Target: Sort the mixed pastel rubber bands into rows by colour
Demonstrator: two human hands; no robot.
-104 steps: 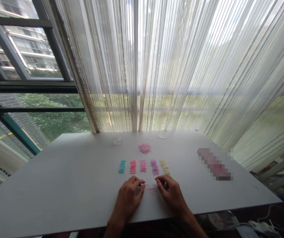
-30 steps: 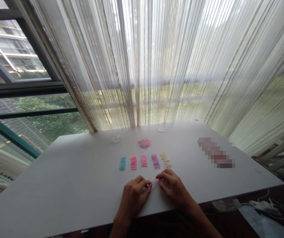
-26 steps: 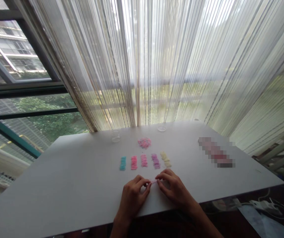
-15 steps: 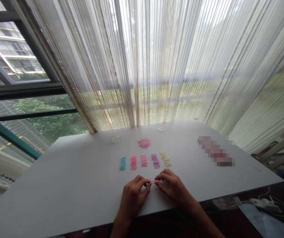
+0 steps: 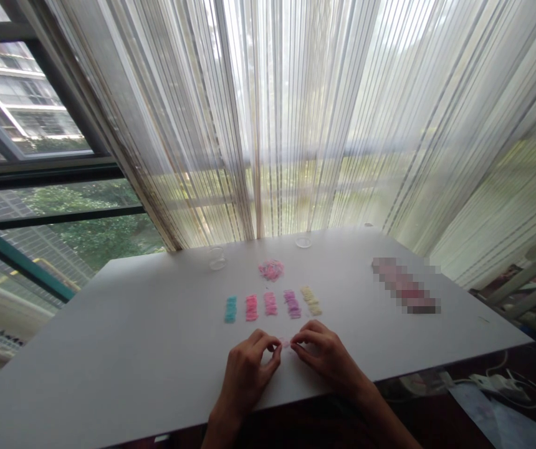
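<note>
Near the front edge of the white table [image 5: 156,349], my left hand [image 5: 252,368] and my right hand [image 5: 331,355] face each other, thumb and forefinger of each pinched. Between their fingertips is a small pale pink piece [image 5: 285,342], too blurred to name. Just beyond my hands lie five short stacks of small thin pieces: teal [image 5: 231,309], hot pink [image 5: 252,307], lighter pink [image 5: 270,304], purple [image 5: 292,304] and pale yellow [image 5: 311,300]. Farther back sits a loose pile of mixed pink and whitish pieces [image 5: 271,270].
A clear round container [image 5: 217,259] stands at the back left, and a clear round lid [image 5: 303,242] lies at the back. A pixelated pinkish object [image 5: 406,285] is on the right. Sheer striped curtains [image 5: 287,125] hang behind the table. Cables and a power strip [image 5: 502,383] are below the right edge.
My fingertips have drawn slightly apart, and more of the pink piece shows between them. The stacks and the pile stay as they were; the view has shifted very slightly.
</note>
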